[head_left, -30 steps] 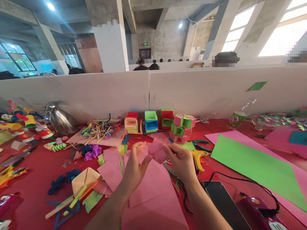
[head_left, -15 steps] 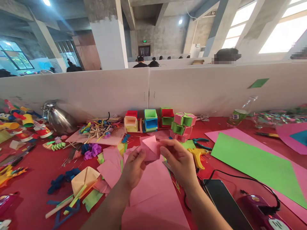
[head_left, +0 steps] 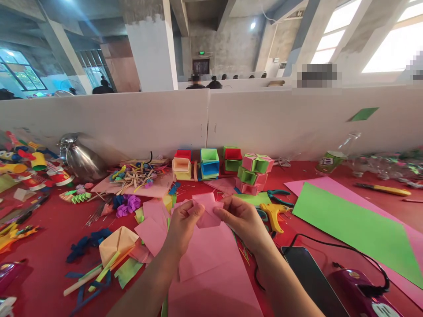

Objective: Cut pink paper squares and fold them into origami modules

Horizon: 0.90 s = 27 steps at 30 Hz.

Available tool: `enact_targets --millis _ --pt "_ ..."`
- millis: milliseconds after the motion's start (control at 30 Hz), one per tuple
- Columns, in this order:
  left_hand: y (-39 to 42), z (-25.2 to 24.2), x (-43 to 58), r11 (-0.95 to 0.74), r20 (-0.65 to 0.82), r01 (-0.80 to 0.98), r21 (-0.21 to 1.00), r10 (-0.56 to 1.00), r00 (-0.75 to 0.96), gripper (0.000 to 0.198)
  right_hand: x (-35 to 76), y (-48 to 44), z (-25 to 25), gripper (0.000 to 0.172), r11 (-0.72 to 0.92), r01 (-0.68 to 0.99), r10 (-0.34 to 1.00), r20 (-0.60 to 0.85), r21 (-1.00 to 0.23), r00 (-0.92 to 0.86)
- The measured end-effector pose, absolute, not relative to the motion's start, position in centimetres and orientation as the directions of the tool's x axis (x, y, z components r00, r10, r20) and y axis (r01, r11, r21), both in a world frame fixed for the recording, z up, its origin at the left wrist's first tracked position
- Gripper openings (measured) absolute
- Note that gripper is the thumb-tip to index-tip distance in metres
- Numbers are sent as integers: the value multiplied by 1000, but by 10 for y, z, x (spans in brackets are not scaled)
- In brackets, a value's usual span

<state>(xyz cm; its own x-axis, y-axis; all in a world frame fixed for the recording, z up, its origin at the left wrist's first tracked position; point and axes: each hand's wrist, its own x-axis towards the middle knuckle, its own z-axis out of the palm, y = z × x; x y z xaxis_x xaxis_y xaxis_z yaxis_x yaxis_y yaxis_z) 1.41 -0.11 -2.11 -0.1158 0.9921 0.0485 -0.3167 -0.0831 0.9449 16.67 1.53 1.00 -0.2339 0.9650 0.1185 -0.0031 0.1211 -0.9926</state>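
A folded piece of pink paper (head_left: 207,215) is held between both hands, above the middle of the table. My left hand (head_left: 185,220) pinches its left side, thumb on top. My right hand (head_left: 240,220) grips the right edge between thumb and fingers. Below lie larger pink paper sheets (head_left: 211,277), and smaller pink pieces (head_left: 152,235) spread to the left. Behind the hands stand folded paper boxes in red, blue, green and cream (head_left: 209,169), beside a pink and green stack of paper boxes (head_left: 254,174).
Right of my hands lie a yellow glue gun (head_left: 274,215), pliers (head_left: 279,197), a phone (head_left: 312,279), a purple power strip (head_left: 358,293) with a cable and a green sheet (head_left: 350,224). To the left are a metal jug (head_left: 82,156) and paper scraps (head_left: 119,246). A white partition (head_left: 132,123) borders the table.
My right hand has closed in on the pink paper and now grips its right edge. The paper has turned flatter, and its folded flap sits differently. The view has shifted slightly.
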Motion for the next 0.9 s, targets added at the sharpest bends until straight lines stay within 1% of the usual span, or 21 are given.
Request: enact_targets --millis 133,333,533,667,900 --pt "2 -20 15 -131 68 -350 928 980 -187 29 166 15 9 31 70 -15 946 71 -997 -315" --pt "3 -18 16 -136 41 -487 863 979 -202 24 166 16 6 22 47 35 934 31 -998 -357" --pt "4 -22 13 -107 -7 -453 885 970 -242 26 169 18 8 17 -20 43 927 -34 -999 -373" --pt "4 -22 13 -102 -7 -457 883 973 -229 27 170 17 10 21 -23 30 926 -32 -999 -377" --pt "3 -15 15 -100 -7 -494 864 977 -212 30 169 16 9 19 -2 58 917 -25 -998 -397"
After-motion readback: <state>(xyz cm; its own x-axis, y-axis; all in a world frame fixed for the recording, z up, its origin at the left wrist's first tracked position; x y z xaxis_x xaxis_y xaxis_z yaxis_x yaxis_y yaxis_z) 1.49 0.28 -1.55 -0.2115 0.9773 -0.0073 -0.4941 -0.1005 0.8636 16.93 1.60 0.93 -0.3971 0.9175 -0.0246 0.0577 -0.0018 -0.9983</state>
